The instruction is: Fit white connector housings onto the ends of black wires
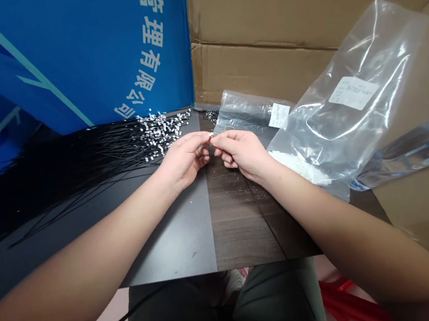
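My left hand (186,157) and my right hand (242,153) meet fingertip to fingertip over the table. A tiny white connector (211,135) shows at the left hand's pinched thumb and forefinger. The right hand is pinched too, and from below it a thin black wire (271,227) trails towards the table's front edge; its end at the fingertips is hidden. Left of the hands lies a large bundle of black wires (55,158), with many white connectors (159,131) on their ends.
A clear plastic bag (359,121) of small white pieces (300,166) lies at the right, beside a plastic bottle (412,153). Behind the hands is a smaller labelled bag (245,109). A blue panel (99,48) and cardboard (255,7) wall the back.
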A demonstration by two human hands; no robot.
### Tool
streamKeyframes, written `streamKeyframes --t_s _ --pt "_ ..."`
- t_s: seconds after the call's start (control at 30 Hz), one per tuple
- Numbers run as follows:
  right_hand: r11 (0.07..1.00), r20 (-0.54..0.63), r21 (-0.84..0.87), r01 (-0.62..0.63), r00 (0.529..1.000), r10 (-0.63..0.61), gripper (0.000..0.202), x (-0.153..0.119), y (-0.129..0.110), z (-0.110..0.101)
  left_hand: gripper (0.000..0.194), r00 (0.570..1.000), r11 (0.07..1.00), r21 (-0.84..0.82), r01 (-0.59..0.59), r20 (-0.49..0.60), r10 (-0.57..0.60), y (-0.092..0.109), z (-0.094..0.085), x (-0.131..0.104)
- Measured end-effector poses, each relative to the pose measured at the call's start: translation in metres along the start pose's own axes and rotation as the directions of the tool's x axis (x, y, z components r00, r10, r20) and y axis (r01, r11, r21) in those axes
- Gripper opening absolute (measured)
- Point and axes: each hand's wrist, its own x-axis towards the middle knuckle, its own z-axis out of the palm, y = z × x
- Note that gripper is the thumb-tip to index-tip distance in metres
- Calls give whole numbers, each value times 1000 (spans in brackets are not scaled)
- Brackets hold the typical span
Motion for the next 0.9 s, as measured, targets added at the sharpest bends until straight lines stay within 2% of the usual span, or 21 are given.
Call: streamKeyframes --t_s 0.13,0.3,0.37,0.53,0.73,0.9 --pt "999 -22 -25 25 999 -26 13 -1 0 2 20 998 1000 9 -20 -51 20 -2 1 0" --pt "988 -120 -102 111 985 -123 10 2 -1 -1 20 993 999 19 -43 -109 45 -2 1 0" --pt "981 -125 -138 139 980 -156 11 4 0 -3 18 993 997 57 -47 -107 53 -2 2 -1" --pt "940 -79 -260 221 965 -249 15 6 2 -8 18 997 992 118 -41 -62 49 0 3 -2" --pt "833 20 -409 373 916 -400 12 5 1 -14 22 1000 999 50 -2 -17 3 1 2 -3" --pt "760 103 -471 448 883 -457 12 5 0 -19 22 999 999 21 48 15 -49 3 1 -3"
